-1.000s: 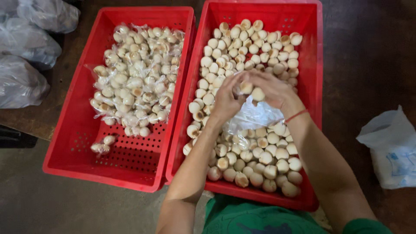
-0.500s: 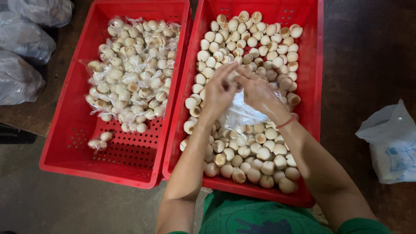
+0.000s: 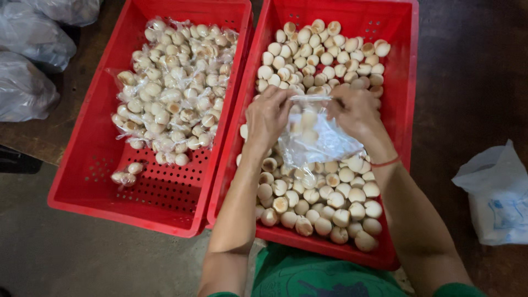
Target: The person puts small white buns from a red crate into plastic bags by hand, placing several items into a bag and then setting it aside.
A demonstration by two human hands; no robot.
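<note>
Left hand (image 3: 268, 115) and right hand (image 3: 356, 110) each had their grip pinched on the plastic bag (image 3: 316, 140) mouth, frame center, above loose buns (image 3: 324, 203) in the right crate (image 3: 404, 82).

The clear bag (image 3: 316, 137) hides the round buns (image 3: 324, 203) under it, and both crates (image 3: 99, 181) get cropped up top.

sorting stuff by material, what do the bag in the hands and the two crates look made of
The small bag, held open at its top by the left hand and right hand, looks like thin clear plastic film: glossy, crinkled, contents show through. The two red crates look like rigid moulded plastic, smooth with a slight sheen; the left one's floor is perforated.
</note>
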